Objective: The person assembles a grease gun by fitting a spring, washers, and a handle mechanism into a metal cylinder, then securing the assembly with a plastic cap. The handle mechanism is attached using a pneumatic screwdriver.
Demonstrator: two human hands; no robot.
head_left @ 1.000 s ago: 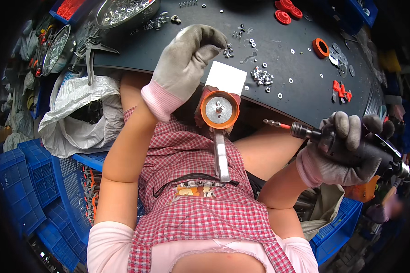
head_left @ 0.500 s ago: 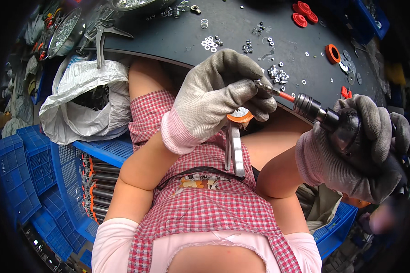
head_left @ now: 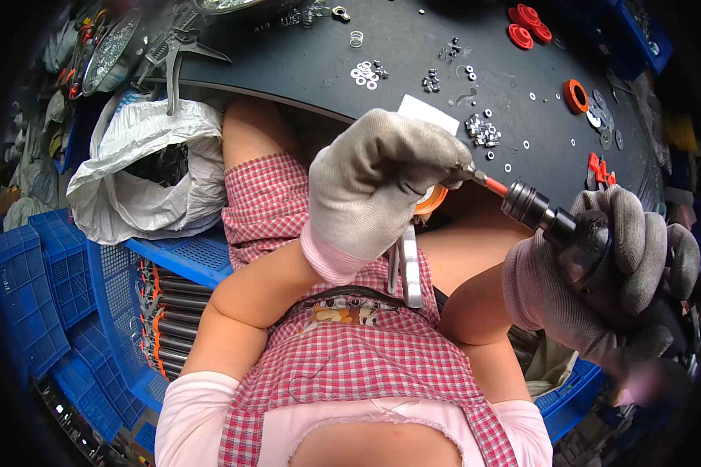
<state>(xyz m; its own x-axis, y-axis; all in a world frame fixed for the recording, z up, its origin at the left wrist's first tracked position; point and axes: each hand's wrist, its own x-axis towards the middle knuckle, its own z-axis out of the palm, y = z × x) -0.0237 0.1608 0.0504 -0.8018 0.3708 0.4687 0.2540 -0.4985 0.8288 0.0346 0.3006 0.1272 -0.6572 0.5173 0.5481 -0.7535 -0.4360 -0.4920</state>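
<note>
My left hand (head_left: 382, 183), in a grey-white glove, is closed at the centre, its fingers pinched together. Below its fingers show an orange ring (head_left: 431, 201) and a bent metal lever (head_left: 410, 268), parts of the piece it holds; the rest is hidden by the glove. My right hand (head_left: 611, 265), gloved as well, grips a black power screwdriver (head_left: 557, 222) at the right. Its bit, with a red sleeve (head_left: 494, 185), points up and left, and the tip meets the left fingertips. What sits right at the tip is too small to make out.
On the dark table (head_left: 288, 70) lie washers (head_left: 364, 74), small nuts (head_left: 483, 132), red wheels (head_left: 526, 27), an orange ring (head_left: 575, 96) and metal discs (head_left: 606, 117). A white flat piece (head_left: 428, 113) shows behind my left hand. A white sack (head_left: 148, 171) and blue crates (head_left: 23, 272) stand left.
My left hand has turned and shifted slightly right and down, with the lever and ring. The screwdriver has dipped a little. A white flat piece now shows behind the left hand.
</note>
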